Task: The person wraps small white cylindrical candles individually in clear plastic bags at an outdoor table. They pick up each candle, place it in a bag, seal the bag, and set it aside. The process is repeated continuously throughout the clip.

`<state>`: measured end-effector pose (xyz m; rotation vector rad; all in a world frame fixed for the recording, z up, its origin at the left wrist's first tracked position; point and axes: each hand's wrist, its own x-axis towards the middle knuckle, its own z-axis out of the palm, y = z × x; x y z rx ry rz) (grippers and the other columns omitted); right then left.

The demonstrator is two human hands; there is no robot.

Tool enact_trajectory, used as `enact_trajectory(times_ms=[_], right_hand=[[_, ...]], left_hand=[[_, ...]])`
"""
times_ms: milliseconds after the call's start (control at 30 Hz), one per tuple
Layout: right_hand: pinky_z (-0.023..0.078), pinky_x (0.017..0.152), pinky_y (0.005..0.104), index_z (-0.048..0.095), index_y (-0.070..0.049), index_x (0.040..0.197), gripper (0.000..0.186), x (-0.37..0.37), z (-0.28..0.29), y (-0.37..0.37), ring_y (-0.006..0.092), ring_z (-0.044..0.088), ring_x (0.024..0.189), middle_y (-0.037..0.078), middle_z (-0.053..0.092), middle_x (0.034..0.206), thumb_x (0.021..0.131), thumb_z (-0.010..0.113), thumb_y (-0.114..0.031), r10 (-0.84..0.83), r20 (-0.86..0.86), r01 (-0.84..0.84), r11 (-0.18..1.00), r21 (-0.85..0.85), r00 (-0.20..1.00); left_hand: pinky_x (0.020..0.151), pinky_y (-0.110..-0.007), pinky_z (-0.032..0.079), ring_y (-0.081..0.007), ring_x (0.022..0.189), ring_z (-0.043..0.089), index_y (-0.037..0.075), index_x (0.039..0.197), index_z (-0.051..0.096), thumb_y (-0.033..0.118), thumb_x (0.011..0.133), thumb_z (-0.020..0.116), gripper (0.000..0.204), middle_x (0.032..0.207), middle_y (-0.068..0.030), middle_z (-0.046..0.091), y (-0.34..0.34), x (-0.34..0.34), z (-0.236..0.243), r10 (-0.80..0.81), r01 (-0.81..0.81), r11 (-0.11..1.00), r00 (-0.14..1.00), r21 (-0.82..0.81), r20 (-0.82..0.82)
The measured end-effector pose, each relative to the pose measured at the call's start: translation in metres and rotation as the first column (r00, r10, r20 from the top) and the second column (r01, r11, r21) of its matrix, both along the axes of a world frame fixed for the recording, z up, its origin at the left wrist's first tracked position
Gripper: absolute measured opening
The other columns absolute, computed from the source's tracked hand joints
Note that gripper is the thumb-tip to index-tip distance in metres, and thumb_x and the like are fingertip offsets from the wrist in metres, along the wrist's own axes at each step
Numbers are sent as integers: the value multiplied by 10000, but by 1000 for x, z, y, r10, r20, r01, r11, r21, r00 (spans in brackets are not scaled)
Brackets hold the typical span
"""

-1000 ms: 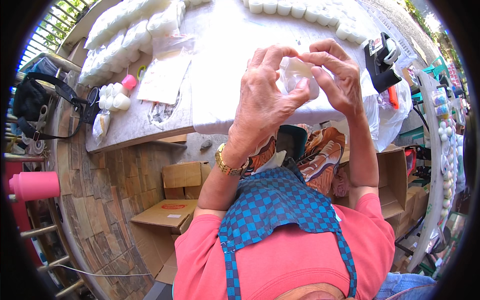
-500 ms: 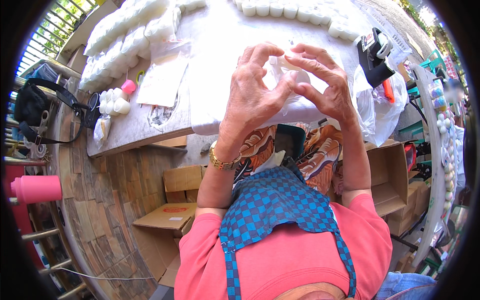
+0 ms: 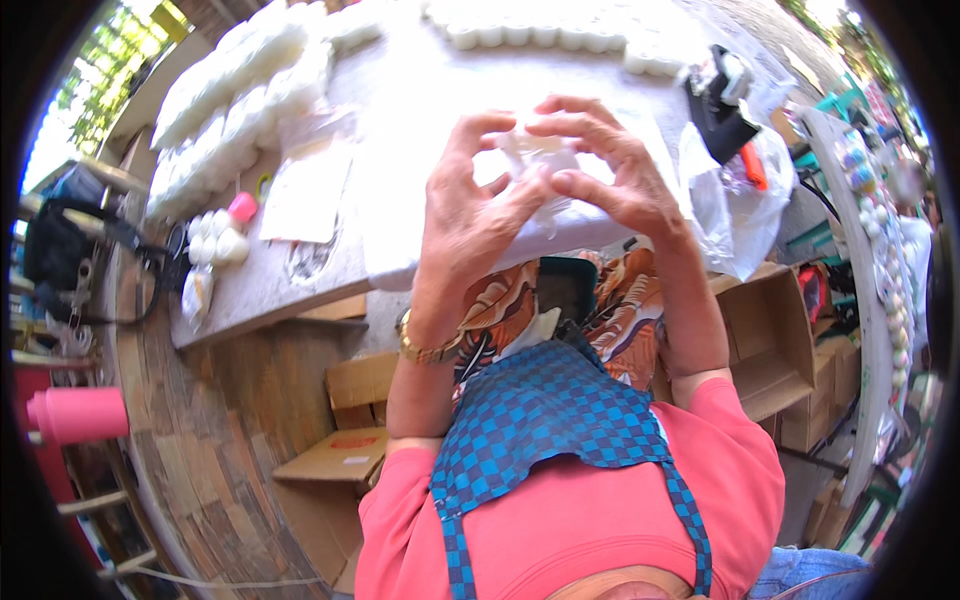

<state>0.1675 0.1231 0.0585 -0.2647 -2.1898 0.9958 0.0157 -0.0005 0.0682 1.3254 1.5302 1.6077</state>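
- Brown patterned flooring (image 3: 210,440) runs below me on the left, with an open cardboard box (image 3: 335,455) standing on it.
- Nearest of all is my blue checked apron (image 3: 550,410), worn over a pink shirt (image 3: 610,520).
- Past it, my left hand (image 3: 470,205) and right hand (image 3: 615,175) are raised above the near part of the table (image 3: 240,290), curved toward each other.
- Between them, gripped by the fingertips of both, is a white piece (image 3: 545,150) with clear film (image 3: 550,212) hanging under my thumbs. Blur hides exactly which fingertips touch it and its full shape.
- Compared with 0.5 s ago, my view has swung, so hands and table sit further left, and my 2 thumb tips lie more level, side by side. I take this as a small adjustment of grip; neither hand has let go, so the handling seems unfinished.
- Under the piece, a white cover (image 3: 395,230) spreads over the table.
- Left of it lie a white sheet (image 3: 305,200), a small pink item (image 3: 242,208) and a cluster of white cups (image 3: 215,238).
- To the right are a black device (image 3: 715,115) and a plastic bag (image 3: 745,225).
- Farther off, wrapped white rows (image 3: 240,95) fill the left side, and another white row (image 3: 540,35) lines the far side.
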Motion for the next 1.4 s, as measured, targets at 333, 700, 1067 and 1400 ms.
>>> enact_trajectory(times_ms=[333, 700, 1067, 1400], right_hand=[[508, 843, 258, 749, -55, 1009, 166, 98, 22, 52, 144, 655, 956, 64, 725, 1022, 935, 637, -152, -721, -290, 753, 658, -1, 630], [524, 671, 284, 681, -78, 984, 188, 158, 2, 148, 129, 662, 765, 42, 708, 884, 829, 763, -144, -689, 55, 616, 606, -503, 723], [428, 798, 282, 661, -101, 1061, 280, 153, 11, 145, 122, 653, 842, 18, 688, 853, 802, 758, -57, -806, -90, 650, 532, -543, 585], [487, 781, 280, 493, 51, 1370, 629, 181, -21, 46, 123, 650, 809, 23, 660, 846, 806, 757, -33, -589, -210, 242, 594, -767, 780]], left_hand=[[1007, -417, 481, -286, 1211, 513, 82, 1248, 543, 160, 844, 735, 454, 1311, -123, 545, 3, 5, -11, 64, -65, 997, 998, 50, 8], [929, -379, 504, -299, 1181, 527, 82, 1226, 565, 140, 842, 731, 422, 1282, -110, 567, 20, 1, -9, 78, -78, 997, 997, 6, -3], [904, -366, 513, -282, 1157, 533, 78, 1206, 565, 136, 836, 731, 410, 1252, -103, 575, 22, 4, -7, 70, -70, 997, 997, 28, 13], [956, -381, 497, -291, 1171, 538, 82, 1215, 564, 153, 839, 740, 421, 1279, -108, 575, 19, 3, -6, 100, -100, 995, 995, -1, -15]])
